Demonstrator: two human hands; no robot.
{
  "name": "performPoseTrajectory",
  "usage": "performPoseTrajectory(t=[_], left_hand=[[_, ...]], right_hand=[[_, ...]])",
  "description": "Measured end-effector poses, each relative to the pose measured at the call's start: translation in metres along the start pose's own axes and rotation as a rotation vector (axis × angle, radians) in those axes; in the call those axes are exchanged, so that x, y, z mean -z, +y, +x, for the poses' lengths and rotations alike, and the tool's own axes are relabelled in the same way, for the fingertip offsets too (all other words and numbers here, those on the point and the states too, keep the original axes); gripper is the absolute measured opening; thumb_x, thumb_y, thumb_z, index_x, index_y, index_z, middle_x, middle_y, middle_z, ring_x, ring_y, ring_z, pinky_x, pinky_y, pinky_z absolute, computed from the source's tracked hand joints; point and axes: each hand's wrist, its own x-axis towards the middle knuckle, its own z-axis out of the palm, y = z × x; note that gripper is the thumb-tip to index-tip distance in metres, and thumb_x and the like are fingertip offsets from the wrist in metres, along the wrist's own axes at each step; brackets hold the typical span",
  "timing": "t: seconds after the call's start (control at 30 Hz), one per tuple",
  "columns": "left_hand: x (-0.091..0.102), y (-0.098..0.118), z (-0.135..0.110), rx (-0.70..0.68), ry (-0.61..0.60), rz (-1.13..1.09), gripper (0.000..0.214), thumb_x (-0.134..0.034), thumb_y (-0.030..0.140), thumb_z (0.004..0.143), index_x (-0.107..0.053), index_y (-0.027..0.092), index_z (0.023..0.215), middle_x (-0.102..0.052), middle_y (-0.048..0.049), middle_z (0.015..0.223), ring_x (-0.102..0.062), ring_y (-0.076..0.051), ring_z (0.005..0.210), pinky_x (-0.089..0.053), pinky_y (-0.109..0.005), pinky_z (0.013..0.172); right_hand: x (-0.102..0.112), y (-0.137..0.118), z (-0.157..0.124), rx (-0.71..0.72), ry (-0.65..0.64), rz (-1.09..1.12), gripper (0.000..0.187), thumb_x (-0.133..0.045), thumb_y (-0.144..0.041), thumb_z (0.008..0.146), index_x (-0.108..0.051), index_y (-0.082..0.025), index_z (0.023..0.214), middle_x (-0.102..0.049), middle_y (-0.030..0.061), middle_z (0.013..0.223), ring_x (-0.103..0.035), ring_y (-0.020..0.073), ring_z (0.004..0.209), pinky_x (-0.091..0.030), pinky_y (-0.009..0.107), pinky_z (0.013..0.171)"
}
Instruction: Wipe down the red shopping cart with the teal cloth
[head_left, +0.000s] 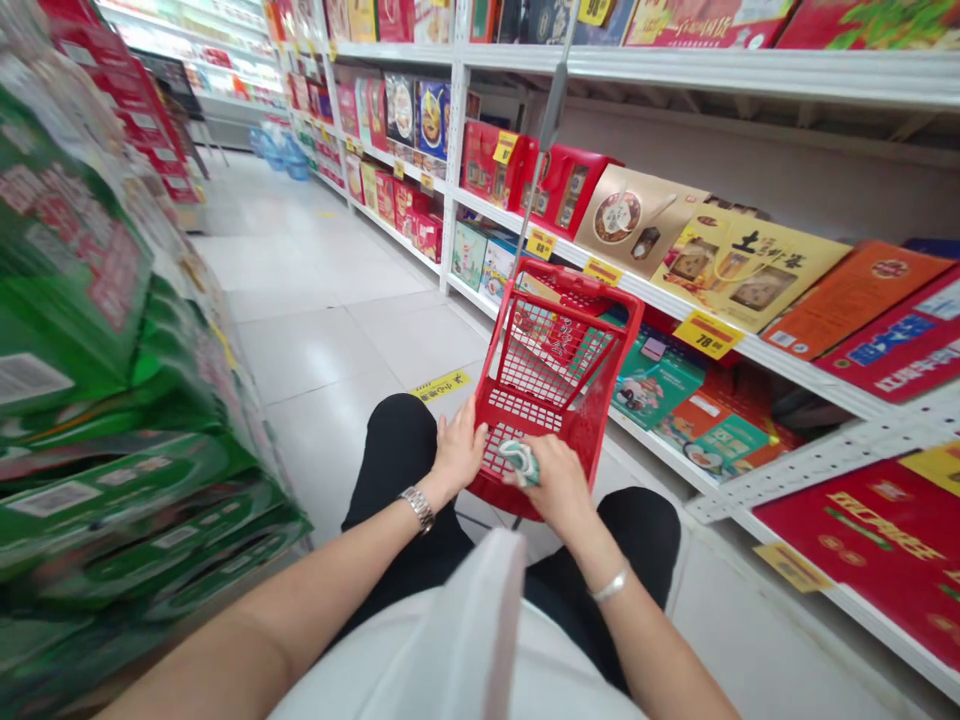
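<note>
A red plastic shopping basket [634, 340] with grid walls stands tilted on the floor between my knees. My left hand [459, 452] holds its near left rim, with the thumb toward the inside. Closed around a folded white-and-green cloth [519, 458], my right hand [555, 485] is over the near right part of the basket. The cloth is close to the basket's inside, but I cannot tell whether it touches. A thin metal rod with a grey grip [553, 108] rises from the far side of the basket. No goods show inside it.
White shelves [454, 150] with boxed goods and yellow price tags run along the right. Green packages [67, 300] are stacked close on my left. A tiled aisle [300, 300] leads to blue water jugs [289, 155]. A yellow floor sticker [441, 385] lies near my left knee.
</note>
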Motion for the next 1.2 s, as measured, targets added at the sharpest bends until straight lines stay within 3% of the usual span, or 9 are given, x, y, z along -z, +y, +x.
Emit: performPoseTrajectory(t=[0.1, 0.17, 0.3, 0.47, 0.63, 0.8, 0.97, 1.1, 1.2], left_hand=[[0.003, -0.001, 0.002, -0.008, -0.04, 0.01, 0.057, -0.031, 0.031, 0.1, -0.029, 0.018, 0.156, -0.046, -0.0148, 0.156, -0.042, -0.025, 0.145, -0.023, -0.057, 0.123], [0.007, -0.004, 0.006, -0.006, -0.064, 0.015, 0.056, -0.031, 0.031, 0.1, -0.031, 0.021, 0.155, -0.047, -0.0134, 0.156, -0.041, -0.025, 0.146, -0.022, -0.059, 0.123], [0.017, -0.009, 0.015, -0.005, -0.101, 0.021, 0.057, -0.031, 0.028, 0.1, -0.029, 0.022, 0.156, -0.045, -0.0123, 0.157, -0.039, -0.025, 0.147, -0.02, -0.06, 0.123], [0.022, -0.005, 0.022, -0.015, -0.171, 0.113, 0.059, -0.03, 0.025, 0.099, -0.027, 0.021, 0.158, -0.043, -0.0122, 0.158, -0.035, -0.027, 0.149, -0.019, -0.062, 0.123], [0.02, -0.001, 0.038, -0.028, -0.21, 0.168, 0.06, -0.032, 0.024, 0.098, -0.027, 0.025, 0.158, -0.044, -0.0082, 0.158, -0.036, -0.025, 0.149, -0.022, -0.059, 0.123], [0.02, 0.004, 0.057, 0.023, -0.152, 0.229, 0.058, -0.034, 0.031, 0.099, -0.031, 0.026, 0.157, -0.041, -0.0107, 0.16, -0.03, -0.034, 0.151, -0.017, -0.071, 0.119], [0.02, 0.012, 0.047, 0.047, -0.091, 0.306, 0.062, -0.036, 0.044, 0.099, -0.033, 0.022, 0.157, -0.024, -0.0131, 0.167, -0.012, -0.036, 0.155, -0.01, -0.071, 0.12], [0.024, 0.01, 0.045, 0.106, -0.149, 0.289, 0.059, -0.032, 0.04, 0.1, -0.034, 0.021, 0.156, -0.019, -0.0111, 0.168, -0.007, -0.034, 0.156, -0.007, -0.074, 0.118], [0.028, 0.004, 0.052, 0.121, -0.19, 0.288, 0.057, -0.03, 0.035, 0.1, -0.036, 0.022, 0.155, -0.019, -0.0088, 0.168, -0.007, -0.033, 0.156, -0.007, -0.075, 0.118]], right_hand=[[-0.025, -0.036, 0.007, 0.083, -0.096, -0.144, 0.056, -0.075, -0.055, 0.08, -0.063, -0.018, 0.121, -0.066, 0.0142, 0.108, -0.06, 0.0337, 0.099, -0.047, 0.047, 0.086], [-0.03, -0.045, 0.003, 0.124, -0.113, -0.166, 0.066, -0.071, -0.058, 0.083, -0.057, -0.017, 0.133, -0.063, 0.0172, 0.119, -0.058, 0.0354, 0.105, -0.046, 0.048, 0.09], [-0.016, -0.026, -0.011, 0.138, -0.232, -0.138, 0.045, -0.057, -0.034, 0.096, -0.054, -0.023, 0.14, -0.062, 0.0128, 0.126, -0.058, 0.0308, 0.108, -0.046, 0.044, 0.09], [0.014, 0.011, -0.033, 0.111, -0.333, -0.056, 0.046, -0.06, -0.019, 0.091, -0.057, -0.025, 0.137, -0.063, 0.0095, 0.127, -0.057, 0.0291, 0.108, -0.044, 0.043, 0.092], [0.015, 0.021, -0.039, 0.111, -0.295, -0.043, 0.049, -0.061, -0.015, 0.087, -0.058, -0.025, 0.136, -0.063, 0.0111, 0.125, -0.056, 0.0303, 0.108, -0.042, 0.045, 0.094], [-0.016, 0.006, -0.02, 0.072, -0.141, -0.018, 0.05, -0.063, -0.018, 0.086, -0.058, -0.026, 0.135, -0.063, 0.0129, 0.123, -0.055, 0.033, 0.109, -0.041, 0.046, 0.089], [-0.037, -0.012, 0.008, 0.163, -0.033, 0.041, 0.055, -0.067, -0.017, 0.083, -0.057, -0.029, 0.135, -0.063, 0.0116, 0.125, -0.053, 0.0321, 0.11, -0.041, 0.043, 0.089], [-0.033, -0.014, 0.02, 0.254, -0.082, 0.019, 0.052, -0.061, -0.01, 0.084, -0.059, -0.027, 0.134, -0.064, 0.0111, 0.122, -0.054, 0.03, 0.106, -0.042, 0.042, 0.089], [-0.021, 0.0, 0.023, 0.259, -0.089, 0.018, 0.045, -0.058, -0.008, 0.086, -0.064, -0.027, 0.127, -0.065, 0.0095, 0.124, -0.055, 0.0284, 0.108, -0.042, 0.042, 0.092]])
